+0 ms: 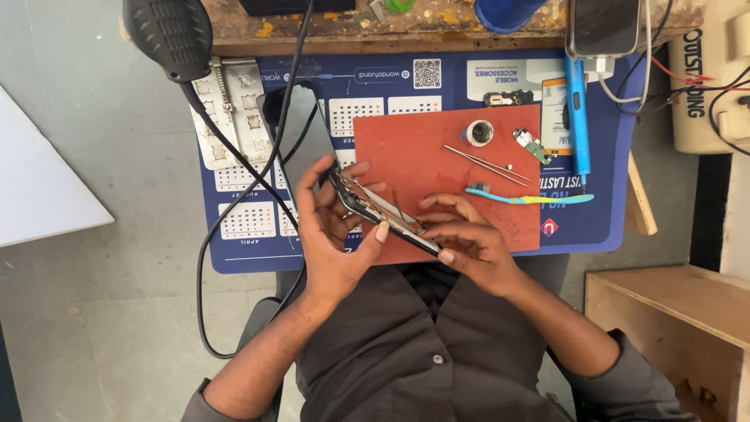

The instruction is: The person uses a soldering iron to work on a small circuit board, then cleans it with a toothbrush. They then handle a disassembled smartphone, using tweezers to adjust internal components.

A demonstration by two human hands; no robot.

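An opened smartphone (380, 212) with bare internals is held tilted on its edge above the red work mat (426, 152). My left hand (336, 230) wraps around its upper end, thumb along the side. My right hand (469, 238) grips its lower end, fingers pressing the frame. Both hands hold it over the mat's near edge, close to my dark shirt.
On the mat lie tweezers (486, 165), a blue-yellow toothbrush (531, 198), a small round pot (478, 133) and a small circuit board (533, 145). A blue electric screwdriver (577, 117) lies right. A black tool with cable (168, 35) is at the left, a wooden box (672, 328) lower right.
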